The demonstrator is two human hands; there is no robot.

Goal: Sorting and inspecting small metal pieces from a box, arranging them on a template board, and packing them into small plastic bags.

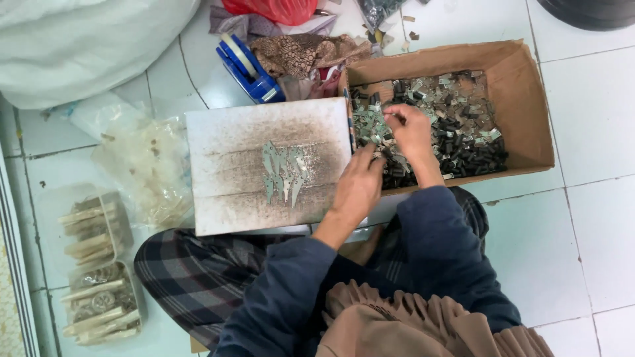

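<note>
A cardboard box (pixel 522 86) on the tiled floor holds a heap of small metal pieces (pixel 456 125), silvery and dark. Both hands reach into its left side. My left hand (pixel 358 185) rests palm down on the pile by the box's left wall, fingers curled among the pieces. My right hand (pixel 410 129) sits just beyond it, fingertips pinching small silvery pieces. Left of the box lies a worn white board (pixel 225 139) with several flat pointed metal blades (pixel 283 172) laid side by side in its middle.
A blue tape dispenser (pixel 248 66) and crumpled cloth (pixel 301 53) lie behind the board. Clear plastic bags (pixel 142 165) and two clear trays of bundled sticks (pixel 96 271) sit at the left. A big white sack (pixel 79 39) fills the top left. My checked trousers (pixel 192 271) are below.
</note>
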